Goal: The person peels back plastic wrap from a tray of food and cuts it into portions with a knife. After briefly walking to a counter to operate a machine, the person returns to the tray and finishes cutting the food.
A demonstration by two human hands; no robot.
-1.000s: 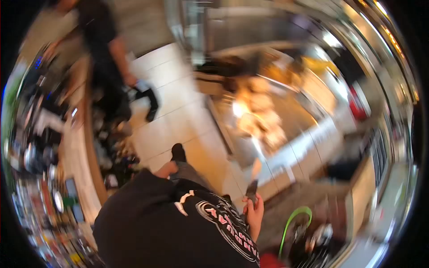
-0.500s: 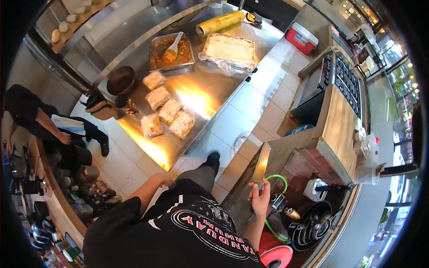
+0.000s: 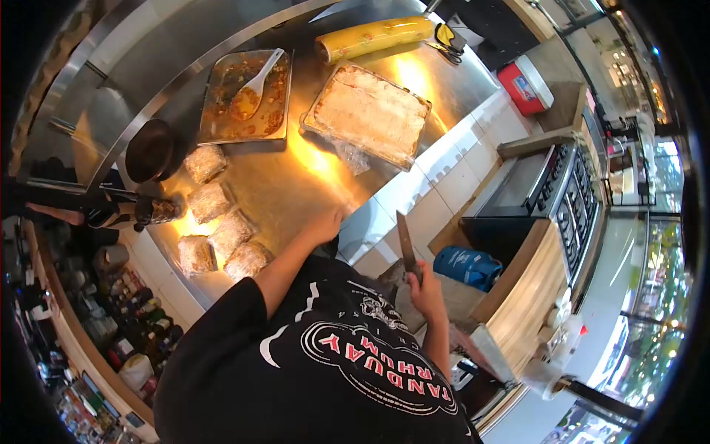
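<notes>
My right hand (image 3: 427, 292) is closed around the handle of a kitchen knife (image 3: 405, 240), its blade pointing up and away from me. My left hand (image 3: 325, 224) is by the near edge of the steel table (image 3: 296, 196); its fingers are not clear enough to read. Beyond it sits a tray with a pale, flat-topped filling (image 3: 366, 111), crumpled plastic wrap at its near side. To its left stands a pan of reddish-brown sauce (image 3: 214, 122) with a white serving spoon (image 3: 255, 85) in it. Several plastic-wrapped food blocks (image 3: 209, 200) lie left of my left hand.
A roll of yellow wrap (image 3: 377, 38) and scissors (image 3: 447, 44) lie at the table's far side. A dark bowl (image 3: 150, 152) sits at the left. On my right are a stove (image 3: 573, 207), a blue gas cylinder (image 3: 467, 266) and a wooden counter (image 3: 529, 296). A red cooler (image 3: 523, 85) stands farther off.
My body has moved closer to the table and the trays. My left hand has come forward to the table edge. The knife stays in my right hand, its blade now turned more edge-on to me.
</notes>
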